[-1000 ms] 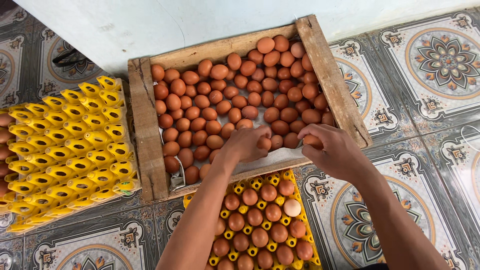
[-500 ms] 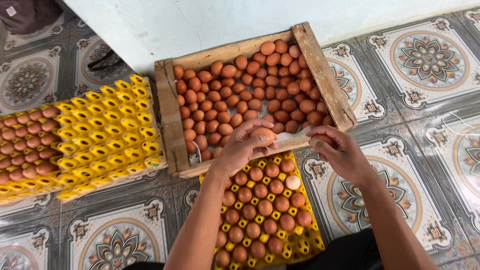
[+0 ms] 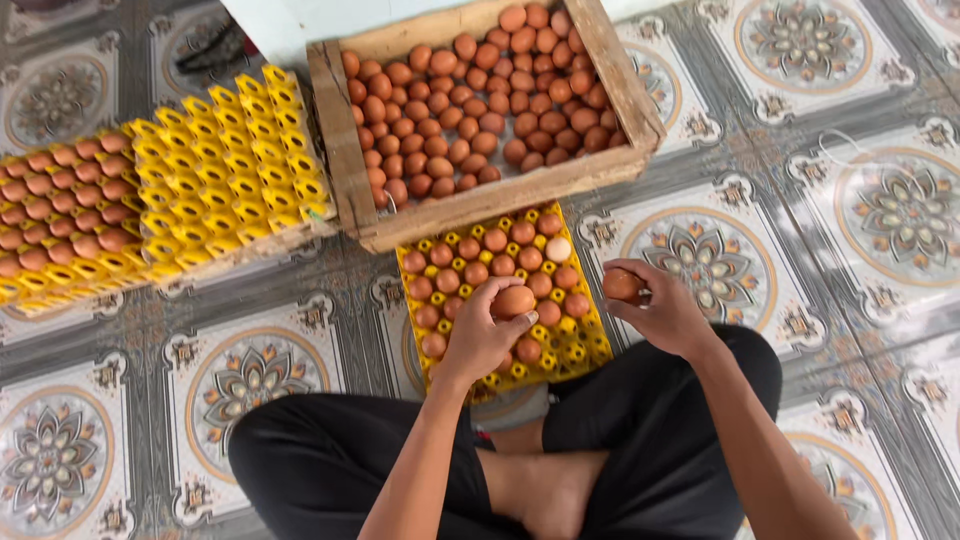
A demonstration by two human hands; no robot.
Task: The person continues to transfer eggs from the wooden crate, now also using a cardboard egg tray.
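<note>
My left hand (image 3: pixel 480 338) grips a brown egg (image 3: pixel 514 300) low over the yellow egg tray (image 3: pixel 590 345) on the floor between my knees. That tray is mostly filled with brown eggs and one paler egg (image 3: pixel 558 249). My right hand (image 3: pixel 665 315) hovers just right of the tray, fingers closed around another brown egg (image 3: pixel 621 285). Beyond the tray stands a wooden crate (image 3: pixel 345 150) holding a heap of brown eggs (image 3: pixel 480 100).
To the left lies a stack of empty yellow trays (image 3: pixel 235 170), and beside it a tray filled with eggs (image 3: pixel 60 210). Patterned floor tiles (image 3: pixel 850 200) surround everything. My crossed legs in black trousers (image 3: pixel 330 470) frame the near side. A white wall base (image 3: pixel 290 25) runs behind the crate.
Both hands have drawn back from the crate toward me, each carrying an egg, and now sit over and beside the near tray. The camera view has tilted downward, showing my legs.
</note>
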